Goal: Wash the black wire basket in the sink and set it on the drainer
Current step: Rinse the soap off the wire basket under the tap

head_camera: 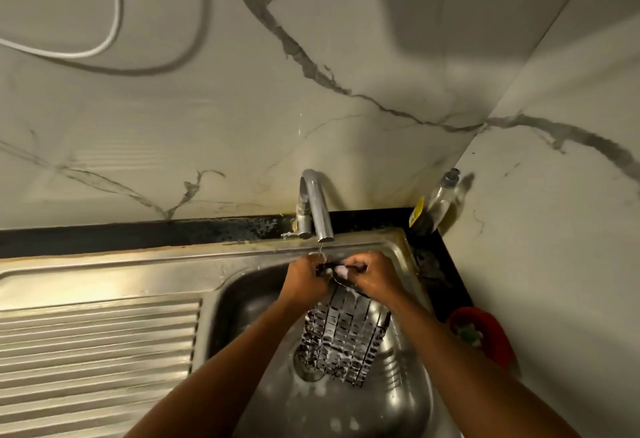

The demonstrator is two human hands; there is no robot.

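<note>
Head view, looking down. Black wire basket (346,337) stands tilted inside the sink (239,306), its lower end over the drain and its wires coated in suds. Left hand (306,273) and right hand (375,276) both grip the basket's upper edge, fingers curled tight round the wire. A small pale item sits between the two hands; its identity cannot be told. Tap (317,205) is directly above the hands, and a thin stream of water falls beside the left hand. Ribbed drainer (97,344) lies left of the basin. Soap bottle (436,202) stands in the bench (138,235) corner. Red object (485,333) rests right of the sink.
</note>
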